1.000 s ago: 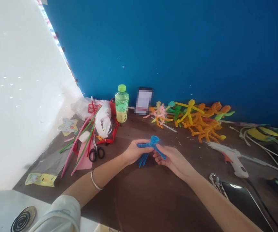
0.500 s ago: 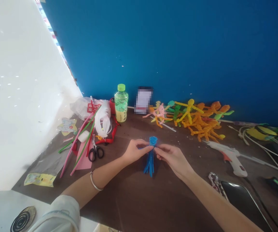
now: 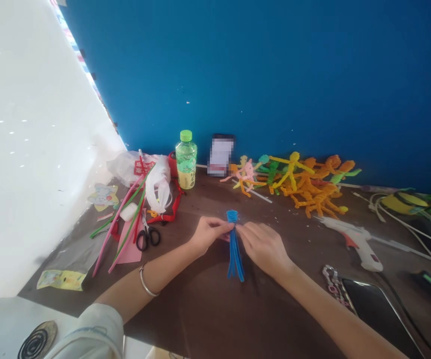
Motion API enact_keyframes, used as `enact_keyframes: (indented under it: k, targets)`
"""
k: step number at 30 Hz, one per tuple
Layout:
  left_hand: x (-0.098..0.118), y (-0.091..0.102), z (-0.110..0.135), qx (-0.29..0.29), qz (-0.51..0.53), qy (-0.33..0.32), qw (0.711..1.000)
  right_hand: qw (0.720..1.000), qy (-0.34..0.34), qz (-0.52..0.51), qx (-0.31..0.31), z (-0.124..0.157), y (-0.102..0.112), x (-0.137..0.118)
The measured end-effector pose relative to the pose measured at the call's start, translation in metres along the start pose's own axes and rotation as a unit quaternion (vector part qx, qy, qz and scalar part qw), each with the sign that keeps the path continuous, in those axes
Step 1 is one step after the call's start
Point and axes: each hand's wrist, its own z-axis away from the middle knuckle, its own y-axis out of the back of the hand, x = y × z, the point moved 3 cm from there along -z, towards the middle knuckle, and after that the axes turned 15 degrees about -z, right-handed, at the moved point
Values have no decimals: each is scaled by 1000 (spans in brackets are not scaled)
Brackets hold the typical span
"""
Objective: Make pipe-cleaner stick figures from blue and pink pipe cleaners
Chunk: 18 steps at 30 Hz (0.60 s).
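A bundle of blue pipe cleaners [image 3: 235, 257] hangs between my hands, its coiled top upright and several straight ends pointing down. My left hand [image 3: 208, 234] pinches it from the left, just under the coil, with thumb and fingers closed. From the right, my right hand [image 3: 264, 244] closes its fingertips on the same spot, the back of the hand turned up. The fingertips hide the part where the coil meets the loose ends.
Scissors [image 3: 148, 237], pink and green pipe cleaners [image 3: 115, 234] and a bottle [image 3: 186, 162] lie or stand to the left. Orange and yellow pipe-cleaner figures [image 3: 315, 184] heap at the back right. A glue gun [image 3: 353, 239] and a phone [image 3: 378, 311] lie at the right.
The blue bundle has shifted slightly left, and its loose ends now swing toward the lower right. My right hand has rolled more palm-down, its fingers closer together.
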Motion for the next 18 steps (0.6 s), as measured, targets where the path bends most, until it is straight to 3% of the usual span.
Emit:
enact_keyframes:
  k: [5,9,11,14,18]
  targets:
    - [-2,0,-3,-35,43,45,997,983,135,120,-41,-6,3,-4]
    - [-3,2,-4,-66,48,78,994,979,157,111,-63,-9,4,-1]
    - [-1,2,-5,-82,69,71,992,989,116,76,-49,-10,4,6]
    - [5,2,-5,-101,121,29,987,999,-15,-29,23,-8,4,20]
    - [7,5,-8,-78,127,-12,989,959,-170,-208,94,-1,1,29]
